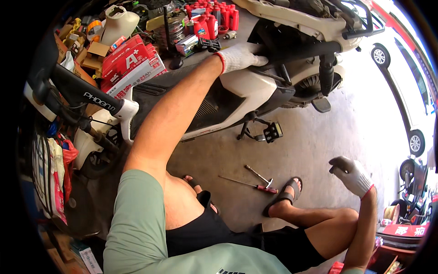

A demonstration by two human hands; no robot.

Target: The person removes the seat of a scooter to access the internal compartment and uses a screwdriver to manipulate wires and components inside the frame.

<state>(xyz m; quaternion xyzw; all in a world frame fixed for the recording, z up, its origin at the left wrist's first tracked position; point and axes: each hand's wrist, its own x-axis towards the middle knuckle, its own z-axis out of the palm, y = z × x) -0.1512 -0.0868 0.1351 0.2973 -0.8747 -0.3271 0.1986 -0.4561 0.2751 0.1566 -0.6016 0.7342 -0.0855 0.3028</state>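
Note:
My left hand (239,57), in a white knit glove with a red cuff, reaches across to a white and black electric scooter (255,86). It touches the body beside the dark opening near the seat area; its thumb shows, but the other fingertips blend into the dark parts. My right hand (351,176), gloved alike with dark fingertips, hangs in the air above my right knee. Its fingers are loosely bent, with nothing in them. On the floor between my feet lie a red-handled screwdriver (267,188) and a metal T-handle wrench (259,176).
A scooter pedal (273,132) sticks out low toward me. Beyond the scooter are a red and white carton (127,64), red bottles (207,25) and piled parts. Bagged items (57,169) crowd the left. A white car (401,82) stands outside at right.

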